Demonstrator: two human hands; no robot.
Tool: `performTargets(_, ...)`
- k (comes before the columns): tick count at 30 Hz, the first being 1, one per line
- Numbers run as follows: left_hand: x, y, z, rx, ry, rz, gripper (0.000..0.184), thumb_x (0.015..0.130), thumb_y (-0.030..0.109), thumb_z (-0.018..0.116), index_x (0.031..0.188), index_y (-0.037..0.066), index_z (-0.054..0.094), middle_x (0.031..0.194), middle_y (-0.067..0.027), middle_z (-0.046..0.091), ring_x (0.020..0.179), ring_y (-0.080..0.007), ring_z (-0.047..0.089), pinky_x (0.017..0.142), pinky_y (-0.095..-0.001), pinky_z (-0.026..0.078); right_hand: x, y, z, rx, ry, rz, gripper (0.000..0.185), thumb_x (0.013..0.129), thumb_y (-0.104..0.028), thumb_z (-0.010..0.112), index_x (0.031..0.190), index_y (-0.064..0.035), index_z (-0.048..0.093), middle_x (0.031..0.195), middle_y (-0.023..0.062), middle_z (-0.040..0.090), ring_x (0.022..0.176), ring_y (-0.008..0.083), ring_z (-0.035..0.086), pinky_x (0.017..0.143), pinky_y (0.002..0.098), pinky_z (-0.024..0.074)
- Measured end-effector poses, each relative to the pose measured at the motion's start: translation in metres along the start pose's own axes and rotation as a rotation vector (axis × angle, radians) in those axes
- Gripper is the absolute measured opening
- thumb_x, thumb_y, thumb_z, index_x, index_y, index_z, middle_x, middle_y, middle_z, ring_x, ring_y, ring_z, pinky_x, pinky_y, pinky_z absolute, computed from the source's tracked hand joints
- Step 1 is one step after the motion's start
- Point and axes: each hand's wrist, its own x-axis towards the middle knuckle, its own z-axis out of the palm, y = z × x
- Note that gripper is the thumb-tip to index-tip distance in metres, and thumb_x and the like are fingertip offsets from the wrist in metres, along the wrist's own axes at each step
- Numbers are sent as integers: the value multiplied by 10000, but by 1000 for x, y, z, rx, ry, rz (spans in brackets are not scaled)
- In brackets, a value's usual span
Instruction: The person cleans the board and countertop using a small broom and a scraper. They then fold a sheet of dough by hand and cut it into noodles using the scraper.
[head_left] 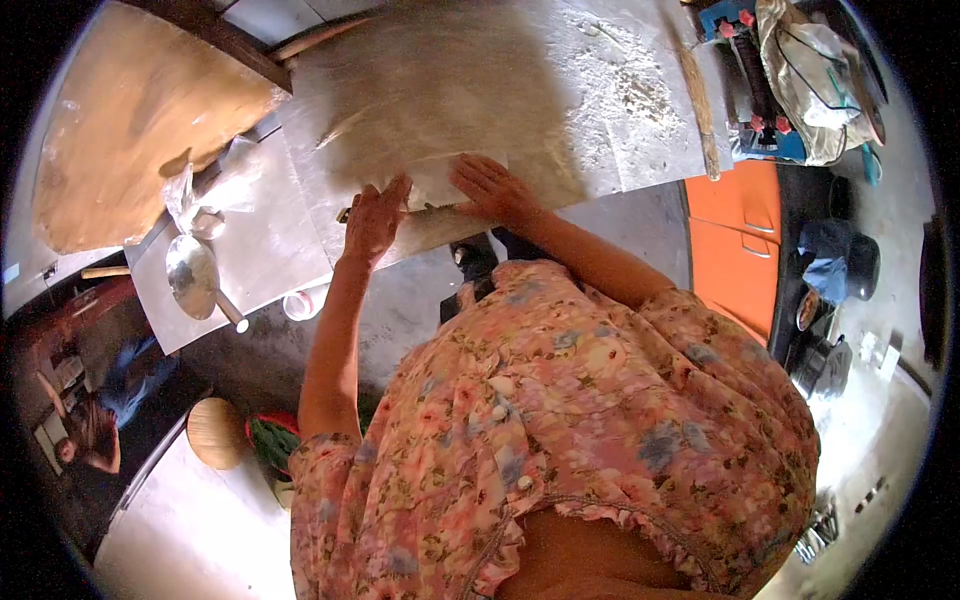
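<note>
At the near edge of the metal-grey work surface [440, 80], my left hand [376, 222] is closed over a slim dark object [343, 215]. A bit of it shows on either side of the hand; what it is, I cannot make out. Just to the right, my right hand [490, 190] lies flat, palm down, with its fingers stretched forward and nothing visible in it. A pale patch, perhaps flour or dough, shows between the two hands. White flour [630, 90] is scattered farther right on the surface.
A wooden stick [695, 100] lies along the right side. At the left are a large metal spoon or scoop [192, 277], a clear plastic bag [180, 200] and a brown board [130, 130]. Orange cabinets [732, 250] stand at the right. Another person [95, 430] is at the far left.
</note>
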Motion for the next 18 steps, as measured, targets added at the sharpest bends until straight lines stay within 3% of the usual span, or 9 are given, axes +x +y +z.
performTargets(3,17,-6,-5,96,14,25,534,886,222,546,1403,126,456,1370,-115,527,816,-365,548,737,-487,467,8,13,5,15,26,-7,556,809,-332,676,1256,-27,548,1364,145,515,1278,304,476,1092,431,350)
performTargets(6,21,-9,-2,-35,116,70,567,809,82,626,1360,131,498,1386,-61,523,914,-333,540,818,-444,446,10,25,9,17,22,-26,552,810,-338,682,1246,-26,552,1358,146,518,1277,306,476,1091,436,352)
performTargets(12,31,0,-17,27,56,-16,606,786,98,666,1366,122,491,1383,-69,523,893,-328,536,817,-442,445,18,38,11,42,49,-40,559,799,-353,698,1237,-34,561,1349,142,528,1267,300,490,1075,419,381)
performTargets(15,33,-14,-5,-51,112,75,604,782,111,675,1359,106,496,1368,-70,534,899,-334,531,825,-443,440,21,40,7,47,46,-55,557,797,-363,699,1229,-36,568,1347,140,533,1265,297,494,1075,416,382)
performTargets(18,33,-12,-9,-104,143,111,613,784,134,685,1366,126,491,1262,-166,576,868,-367,544,784,-463,454,18,40,11,9,45,-36,551,794,-367,701,1219,-39,578,1342,140,538,1262,295,498,1075,416,382)
